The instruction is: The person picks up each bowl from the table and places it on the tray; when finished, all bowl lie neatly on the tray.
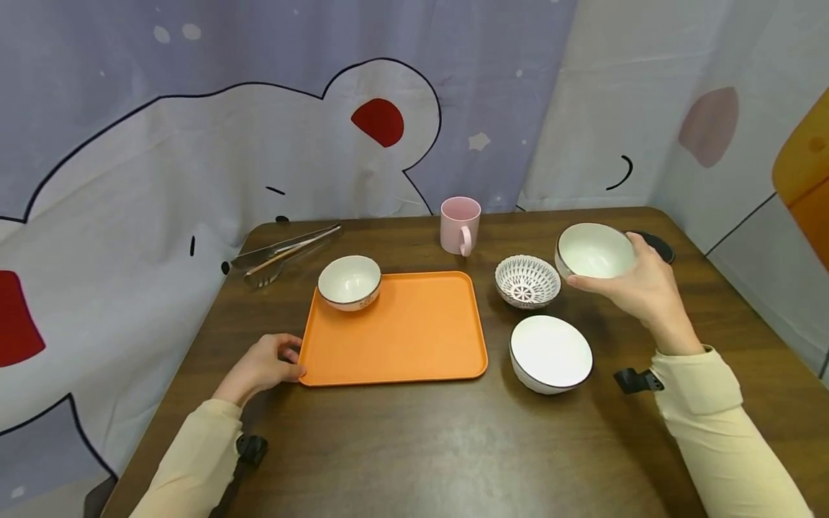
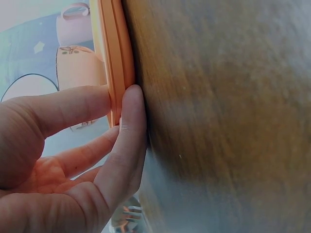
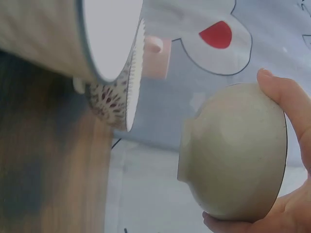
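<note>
Dark brown, wood-grained desk (image 1: 414,446): one.

Orange rectangular tray (image 1: 401,331), seemingly plastic: one, on the desk. We find the left hand (image 1: 265,367) pinching its near left corner, thumb and fingers nearly closed on the rim. A tug or lift there, we judge, could tip the bowl it bears.

Round, dark-rimmed ceramic-looking bowls: three. The pale greenish-white bowl (image 1: 592,252) is held tilted above the desk by the right hand (image 1: 648,288), thumb and fingers spread wide around it; a slack grip could drop it, and a low swing could knock its neighbours. The plain white bowl (image 1: 550,352) stands right of the tray; the floral white bowl (image 1: 350,282) sits at the tray's far left corner.

Pink handled mug (image 1: 458,229): one, behind the tray.

Black-patterned white shallow bowl (image 1: 527,282): one, beside the held bowl.
</note>
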Motion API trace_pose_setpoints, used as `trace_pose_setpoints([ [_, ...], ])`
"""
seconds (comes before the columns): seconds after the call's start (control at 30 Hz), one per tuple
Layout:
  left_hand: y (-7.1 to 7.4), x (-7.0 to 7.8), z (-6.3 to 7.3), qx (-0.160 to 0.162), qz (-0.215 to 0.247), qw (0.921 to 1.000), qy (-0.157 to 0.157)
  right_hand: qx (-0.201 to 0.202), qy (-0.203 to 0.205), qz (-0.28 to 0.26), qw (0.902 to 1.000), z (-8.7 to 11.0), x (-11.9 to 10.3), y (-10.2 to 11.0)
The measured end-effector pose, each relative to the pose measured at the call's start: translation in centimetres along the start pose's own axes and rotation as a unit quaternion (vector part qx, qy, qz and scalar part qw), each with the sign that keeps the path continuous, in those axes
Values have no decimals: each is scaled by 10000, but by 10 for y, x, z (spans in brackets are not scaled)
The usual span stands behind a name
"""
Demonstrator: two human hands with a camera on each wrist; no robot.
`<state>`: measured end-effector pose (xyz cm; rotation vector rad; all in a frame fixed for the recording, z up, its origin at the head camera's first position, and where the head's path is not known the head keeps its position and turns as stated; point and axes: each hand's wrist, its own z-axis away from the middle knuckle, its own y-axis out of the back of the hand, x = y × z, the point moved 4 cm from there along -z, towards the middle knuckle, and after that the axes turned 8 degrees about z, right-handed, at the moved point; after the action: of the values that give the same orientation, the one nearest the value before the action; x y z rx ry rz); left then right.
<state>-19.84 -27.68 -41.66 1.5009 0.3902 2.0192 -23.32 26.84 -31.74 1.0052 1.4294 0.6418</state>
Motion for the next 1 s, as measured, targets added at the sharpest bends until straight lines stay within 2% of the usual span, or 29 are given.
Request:
trace_pose_setpoints([
  [0.53,0,0,-1,-41,-7,10000,-8,-538,-52,-576,9969,6,-29,-15],
  [1.0,-1,1,0,-28,9,10000,-30,-602,66,-703,9957,9,-56,-27],
])
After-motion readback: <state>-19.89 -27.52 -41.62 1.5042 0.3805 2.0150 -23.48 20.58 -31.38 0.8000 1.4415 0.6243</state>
